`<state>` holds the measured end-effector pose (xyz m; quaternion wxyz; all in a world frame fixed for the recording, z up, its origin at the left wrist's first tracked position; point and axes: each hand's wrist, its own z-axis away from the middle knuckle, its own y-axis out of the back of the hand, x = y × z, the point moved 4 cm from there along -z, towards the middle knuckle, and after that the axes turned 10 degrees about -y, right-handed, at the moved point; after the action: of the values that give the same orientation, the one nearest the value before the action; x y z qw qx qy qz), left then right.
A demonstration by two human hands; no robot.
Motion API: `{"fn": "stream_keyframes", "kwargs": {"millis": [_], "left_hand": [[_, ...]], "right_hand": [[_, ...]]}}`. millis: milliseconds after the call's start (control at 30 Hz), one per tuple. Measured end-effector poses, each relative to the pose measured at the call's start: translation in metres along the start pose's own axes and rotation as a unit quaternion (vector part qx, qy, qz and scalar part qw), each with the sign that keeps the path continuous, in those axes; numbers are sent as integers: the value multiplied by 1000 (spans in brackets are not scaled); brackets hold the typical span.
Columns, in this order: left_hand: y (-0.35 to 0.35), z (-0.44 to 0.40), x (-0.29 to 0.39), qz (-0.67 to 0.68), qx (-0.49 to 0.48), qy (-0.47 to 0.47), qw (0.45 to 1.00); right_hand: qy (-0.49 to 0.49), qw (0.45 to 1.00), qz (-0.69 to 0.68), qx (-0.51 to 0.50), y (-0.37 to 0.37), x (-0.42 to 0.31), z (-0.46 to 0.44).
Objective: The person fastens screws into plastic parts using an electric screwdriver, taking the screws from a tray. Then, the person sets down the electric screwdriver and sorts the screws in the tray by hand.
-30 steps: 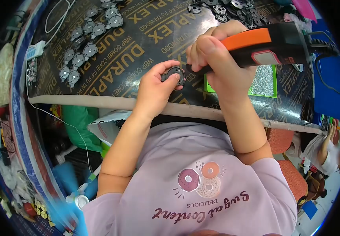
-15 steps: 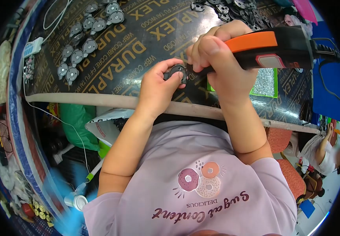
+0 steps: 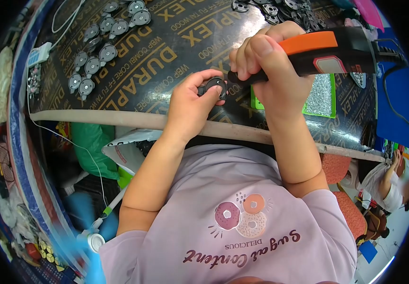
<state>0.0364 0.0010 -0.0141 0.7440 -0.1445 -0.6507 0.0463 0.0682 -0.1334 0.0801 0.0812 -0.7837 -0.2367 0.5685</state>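
My left hand [image 3: 188, 104] is closed on a small round black plastic part [image 3: 215, 84], held just above the table with the thumb on its face. My right hand [image 3: 280, 71] wraps round a corded electric screwdriver [image 3: 315, 45], black with an orange panel, lying roughly level. Its black nose points left toward the part, with a small gap between them; the bit itself cannot be made out. Beneath my right wrist lies a bright green tray [image 3: 334, 102] of tiny silvery pieces, partly hidden by the forearm.
Several round black parts [image 3: 91, 66] lie in rows at the left of the dark printed table [image 3: 166, 57]. A heap of similar black pieces [image 3: 289, 9] is at the back right. A blue fan [image 3: 83, 236] is at lower left. Another person [image 3: 389, 184] sits at far right.
My right hand and the screwdriver have shifted slightly right, opening a gap from the part. My left hand stays nearly still, keeping its hold.
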Motion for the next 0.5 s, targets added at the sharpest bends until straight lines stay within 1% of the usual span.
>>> {"fn": "stream_keyframes", "kwargs": {"millis": [200, 267, 300, 367, 400, 467, 500], "left_hand": [[0, -1, 0, 13, -1, 9, 1000], [1, -1, 0, 16, 1, 15, 1000], [2, -1, 0, 18, 2, 20, 1000], [3, -3, -1, 19, -3, 26, 999], [4, -3, -1, 20, -9, 31, 999], [4, -4, 1, 23, -7, 28, 999], [4, -3, 1, 26, -3, 26, 999]], "right_hand": [[16, 1000, 18, -15, -1, 0, 1], [32, 998, 35, -46, -3, 0, 0], [32, 998, 35, -46, -3, 1, 1], [77, 972, 223, -8, -3, -1, 6], [68, 977, 199, -35, -4, -2, 4], [60, 992, 95, 54, -6, 6, 6], [46, 995, 73, 51, -7, 9, 7]]}}
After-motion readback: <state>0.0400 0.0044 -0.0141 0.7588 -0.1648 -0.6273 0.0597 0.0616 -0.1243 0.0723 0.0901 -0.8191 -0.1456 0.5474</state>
